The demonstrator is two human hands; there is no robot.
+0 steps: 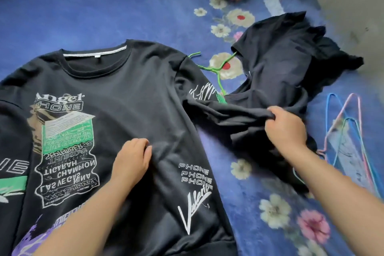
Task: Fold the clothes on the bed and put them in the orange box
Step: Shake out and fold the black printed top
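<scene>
Black printed sweatshirt (pixel 128 93): soft knit, ribbed collar, white, green and purple graphics; spread face-up on bed (pixel 83 6), toward near left edge; unfolded. Left hand (pixel 133 160): fingers curled, pressing and bunching chest fabric. Right hand (pixel 284 129): fingers pinching sleeve (pixel 224 114), drawn out sideways. Green hanger (pixel 216 68), thin wire, beside shoulder. Second black garment (pixel 286 58): crumpled heap toward right edge, unfolded. Wire hangers (pixel 349 131), blue and pink, near right edge. Orange box: not visible. Task judged early; nothing folded.
</scene>
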